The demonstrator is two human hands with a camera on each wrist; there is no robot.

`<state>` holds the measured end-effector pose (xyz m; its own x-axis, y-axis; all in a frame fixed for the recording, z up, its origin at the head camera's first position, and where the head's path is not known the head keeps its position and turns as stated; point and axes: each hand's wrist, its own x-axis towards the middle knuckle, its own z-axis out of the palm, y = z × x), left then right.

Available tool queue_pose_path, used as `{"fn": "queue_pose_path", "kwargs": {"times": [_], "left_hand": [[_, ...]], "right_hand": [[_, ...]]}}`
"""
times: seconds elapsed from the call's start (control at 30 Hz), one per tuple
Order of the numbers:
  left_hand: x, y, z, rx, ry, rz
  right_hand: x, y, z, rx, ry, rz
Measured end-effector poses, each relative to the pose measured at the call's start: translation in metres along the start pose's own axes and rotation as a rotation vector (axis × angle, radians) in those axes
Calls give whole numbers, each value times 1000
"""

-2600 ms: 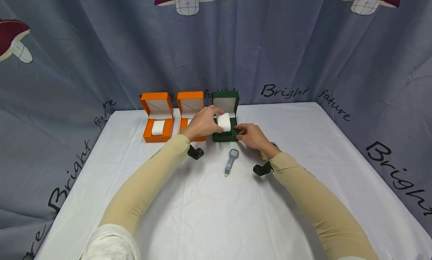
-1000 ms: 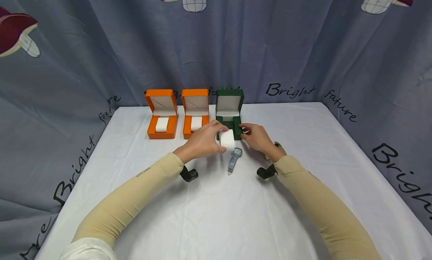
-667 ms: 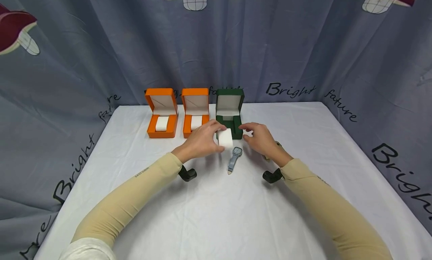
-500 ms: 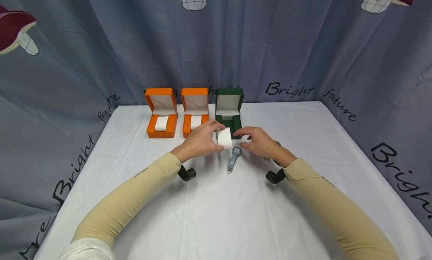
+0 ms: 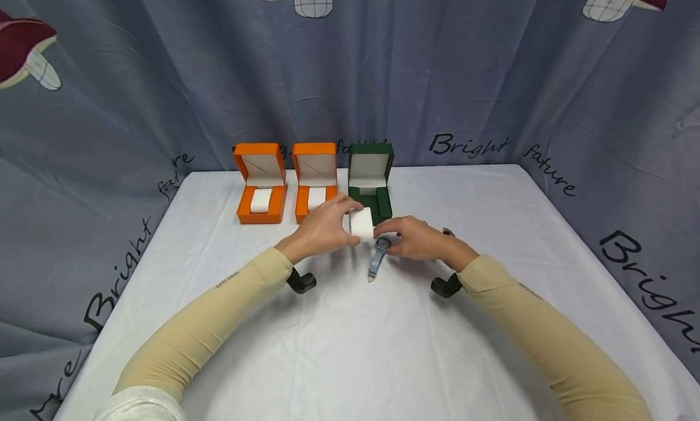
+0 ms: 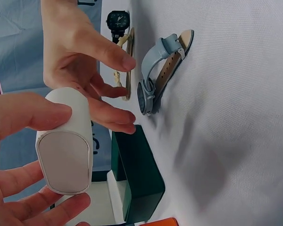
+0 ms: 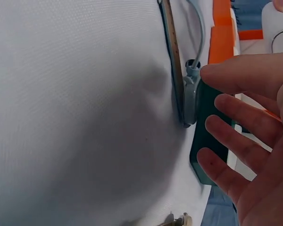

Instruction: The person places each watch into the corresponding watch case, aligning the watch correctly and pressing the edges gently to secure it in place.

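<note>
My left hand (image 5: 325, 226) pinches a white watch cushion (image 6: 65, 110) between thumb and fingers, holding it above the table in front of the open green watch box (image 5: 384, 207). That box's green compartment has no cushion in it. A watch with a light blue strap (image 5: 376, 262) lies on the white cloth, below the cushion in the head view, its strap buckled in a loop in the left wrist view. My right hand (image 5: 417, 237) reaches over the watch's head, fingers spread. In the right wrist view its thumb tip (image 7: 210, 73) is right at the watch case.
Two open orange watch boxes (image 5: 257, 149) stand left of the green one, each with a white cushion (image 5: 260, 200). Beyond my right wrist lie a dark-faced watch (image 6: 118, 20) and a gold-coloured strap (image 6: 130, 66). A grey curtain (image 5: 350, 75) hangs behind the table.
The left hand has lifted the white cushion out of the green box and brought it forward. My right hand has let go of the box's side and moved down to the blue watch.
</note>
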<state>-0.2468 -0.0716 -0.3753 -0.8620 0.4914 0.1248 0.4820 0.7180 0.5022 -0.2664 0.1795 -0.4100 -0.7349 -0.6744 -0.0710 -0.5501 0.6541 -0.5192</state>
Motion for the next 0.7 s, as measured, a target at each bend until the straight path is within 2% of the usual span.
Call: {"fn": "queue_pose_path", "kwargs": {"times": [0.13, 0.47, 0.7], "left_hand": [[0, -1, 0, 5, 6, -3], [0, -2, 2, 24, 22, -2], [-1, -1, 4, 33, 16, -4]], "right_hand": [[3, 0, 3, -44, -11, -13], [11, 3, 10, -27, -54, -86], [12, 0, 11, -41, -59, -61]]}}
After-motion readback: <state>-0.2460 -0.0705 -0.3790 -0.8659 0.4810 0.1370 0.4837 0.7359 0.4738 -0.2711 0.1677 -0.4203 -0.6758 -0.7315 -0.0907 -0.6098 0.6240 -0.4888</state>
